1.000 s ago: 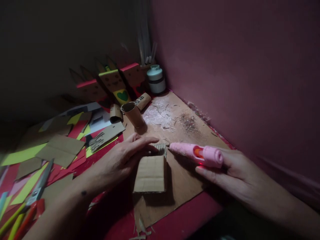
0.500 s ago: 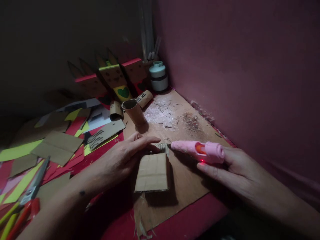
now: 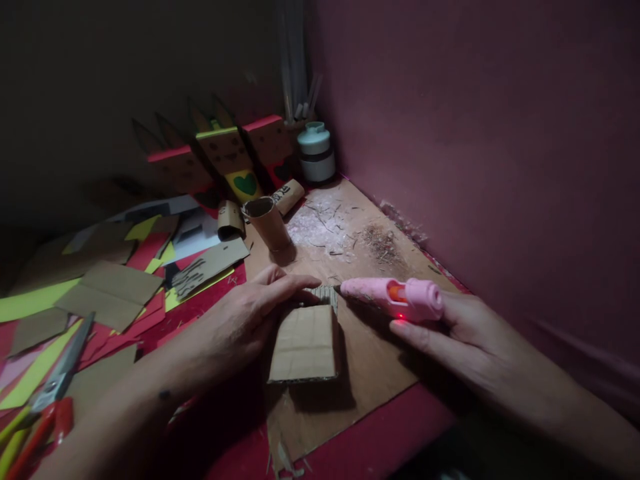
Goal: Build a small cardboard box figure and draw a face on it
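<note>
My right hand [image 3: 465,333] is wrapped round a pink hot glue gun [image 3: 375,295], with a small red light glowing on its side. The gun's dark nozzle is at the right end of a small corrugated cardboard strip [image 3: 327,293]. My left hand [image 3: 265,303] grips that cardboard piece, index finger stretched along its far side; the other fingertips are partly hidden. Just in front of the strip is a folded tan cardboard piece [image 3: 304,343] with one rounded corner. I cannot tell whether the two are joined.
A cardboard tube [image 3: 270,227] stands on the wooden board [image 3: 370,393] beyond my left hand. Cardboard figures [image 3: 225,157] and a lidded jar [image 3: 317,153] are at the back. Scissors [image 3: 60,380] lie on paper scraps at left. A purple wall [image 3: 475,147] bounds the right.
The glue gun and my right hand have moved slightly left, the nozzle staying by the corrugated strip. My left hand keeps its place; the whole view shifts slightly.
</note>
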`<state>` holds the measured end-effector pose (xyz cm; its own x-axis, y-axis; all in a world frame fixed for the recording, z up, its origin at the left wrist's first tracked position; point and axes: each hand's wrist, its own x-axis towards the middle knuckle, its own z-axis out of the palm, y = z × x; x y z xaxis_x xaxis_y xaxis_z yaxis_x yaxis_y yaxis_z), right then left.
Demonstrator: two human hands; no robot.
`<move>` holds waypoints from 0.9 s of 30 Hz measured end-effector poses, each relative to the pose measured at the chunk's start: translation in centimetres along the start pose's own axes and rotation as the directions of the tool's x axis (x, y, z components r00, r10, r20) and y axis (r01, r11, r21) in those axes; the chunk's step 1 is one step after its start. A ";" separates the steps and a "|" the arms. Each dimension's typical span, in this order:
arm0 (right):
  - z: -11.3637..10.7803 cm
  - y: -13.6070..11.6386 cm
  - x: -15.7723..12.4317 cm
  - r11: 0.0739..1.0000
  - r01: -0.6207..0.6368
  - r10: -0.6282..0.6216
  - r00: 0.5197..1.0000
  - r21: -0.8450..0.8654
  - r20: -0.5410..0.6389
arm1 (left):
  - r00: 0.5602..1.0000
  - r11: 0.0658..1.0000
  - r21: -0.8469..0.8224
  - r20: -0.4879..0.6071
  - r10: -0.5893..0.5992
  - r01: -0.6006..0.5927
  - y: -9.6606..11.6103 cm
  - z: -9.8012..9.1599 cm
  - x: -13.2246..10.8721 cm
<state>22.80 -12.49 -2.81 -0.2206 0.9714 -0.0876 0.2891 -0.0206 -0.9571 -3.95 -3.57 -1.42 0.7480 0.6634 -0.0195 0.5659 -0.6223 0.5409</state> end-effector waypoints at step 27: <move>0.0 -0.2 0.0 1.000 -0.017 0.017 1.000 0.011 -0.011 | 1.000 1.000 0.003 -0.008 -0.011 0.011 0.0 0.3 0.1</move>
<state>22.72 -12.50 -2.62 -0.2053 0.9735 -0.1011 0.2829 -0.0399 -0.9583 -3.82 -3.61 -1.68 0.7392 0.6733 -0.0188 0.5751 -0.6164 0.5379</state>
